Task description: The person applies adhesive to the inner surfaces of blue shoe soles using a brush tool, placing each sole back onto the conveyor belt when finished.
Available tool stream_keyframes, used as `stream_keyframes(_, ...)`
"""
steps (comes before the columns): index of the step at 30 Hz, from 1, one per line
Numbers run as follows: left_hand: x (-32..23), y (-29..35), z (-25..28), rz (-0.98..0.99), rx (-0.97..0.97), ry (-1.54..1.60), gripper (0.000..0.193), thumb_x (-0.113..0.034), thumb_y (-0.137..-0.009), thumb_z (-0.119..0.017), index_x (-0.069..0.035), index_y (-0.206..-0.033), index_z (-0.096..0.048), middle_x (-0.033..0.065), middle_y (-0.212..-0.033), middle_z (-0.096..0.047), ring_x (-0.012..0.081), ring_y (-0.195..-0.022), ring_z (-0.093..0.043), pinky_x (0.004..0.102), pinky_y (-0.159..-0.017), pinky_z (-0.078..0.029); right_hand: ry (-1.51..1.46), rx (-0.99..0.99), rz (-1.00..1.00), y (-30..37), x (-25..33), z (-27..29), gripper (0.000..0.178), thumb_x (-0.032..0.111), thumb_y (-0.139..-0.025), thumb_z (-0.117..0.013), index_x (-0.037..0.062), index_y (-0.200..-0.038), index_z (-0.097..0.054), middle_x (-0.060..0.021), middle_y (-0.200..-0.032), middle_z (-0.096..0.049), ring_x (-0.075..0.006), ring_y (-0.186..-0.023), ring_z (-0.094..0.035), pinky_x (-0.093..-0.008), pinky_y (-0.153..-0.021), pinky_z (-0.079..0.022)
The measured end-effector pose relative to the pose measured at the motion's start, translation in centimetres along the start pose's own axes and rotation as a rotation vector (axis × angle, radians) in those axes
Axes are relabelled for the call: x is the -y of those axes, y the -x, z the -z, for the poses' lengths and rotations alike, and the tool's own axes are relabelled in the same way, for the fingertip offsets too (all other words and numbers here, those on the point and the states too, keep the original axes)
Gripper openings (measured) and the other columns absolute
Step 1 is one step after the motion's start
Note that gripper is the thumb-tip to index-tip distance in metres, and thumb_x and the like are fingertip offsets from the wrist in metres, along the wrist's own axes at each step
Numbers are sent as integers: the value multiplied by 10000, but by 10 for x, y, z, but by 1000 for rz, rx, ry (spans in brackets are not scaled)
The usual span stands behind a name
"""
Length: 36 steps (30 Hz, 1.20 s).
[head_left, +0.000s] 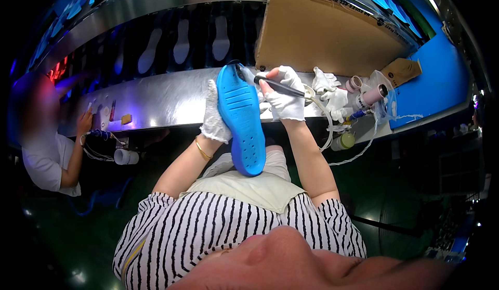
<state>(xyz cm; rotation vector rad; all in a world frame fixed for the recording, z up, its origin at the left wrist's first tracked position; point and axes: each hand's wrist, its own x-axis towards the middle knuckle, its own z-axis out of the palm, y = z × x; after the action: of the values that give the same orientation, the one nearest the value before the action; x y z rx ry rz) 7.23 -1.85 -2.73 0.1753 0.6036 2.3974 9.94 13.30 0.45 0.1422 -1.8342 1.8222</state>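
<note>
while my left hand (213,117) grips the blue sole (241,118) across the bench (174,100) edge, my right hand (288,95) is wrapped round the black-handled tool (281,86) by its toe; i'd brace firmly, tip light.

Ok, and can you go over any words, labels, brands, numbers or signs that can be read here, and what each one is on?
I won't copy printed wording, but here is where it shows:
Cardboard panel: black lettering along its upper edge, partly legible.
Small brown piece at the right: dark marks, too small to read.
Blue sole in the hands: no lettering that I can make out.
</note>
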Motion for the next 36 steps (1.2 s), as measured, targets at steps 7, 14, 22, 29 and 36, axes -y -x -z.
stream_keyframes(7, 18, -11, 16, -47, -124, -16, 770, -709, -810, -395, -120, -1306, -413, 116, -1250, -504, 259, -1104, -529, 392, -952, -452, 60, 121, 29, 13, 6, -13, 217, -45, -767, -655, 37, -928, -536, -53, -803, -617, -93, -722, -593, -219, -658, -487)
stream_keyframes(14, 4, -9, 20, 23, -128, -80, 789, -674, -814, -449, -80, -1329, -380, 151, -1226, -512, 273, -1076, -541, 396, -944, -458, 124, 177, 157, 27, -1, -14, 232, -52, -751, -661, 20, -937, -543, -56, -804, -612, -95, -724, -598, -222, -668, -489)
stream_keyframes(22, -10, -7, 22, 36, -119, -114, 856, -716, -798, -407, -55, -1341, -365, 178, -1261, -479, 312, -1105, -523, 442, -935, -459, 176, 191, 239, 50, -5, -10, 212, -25, -683, -705, 43, -847, -589, -68, -757, -605, -155, -689, -606, -254, -649, -489)
stream_keyframes(29, -6, 21, 17, 240, 84, -45, 918, -768, -793, -234, -74, -1393, -281, 168, -1346, -412, 301, -1200, -452, 441, -1013, -383, 16, 149, -191, 70, -1, 19, 141, -4, -740, -698, 27, -852, -617, -65, -798, -649, -87, -692, -599, -224, -637, -496)
stream_keyframes(36, 11, 16, 31, 224, -103, -305, 880, -748, -798, -261, -96, -1390, -269, 158, -1308, -447, 275, -1163, -490, 399, -947, -457, -194, 219, -432, 78, -13, 22, 140, -33, -745, -688, 13, -853, -611, -78, -823, -648, -130, -782, -612, -264, -717, -489)
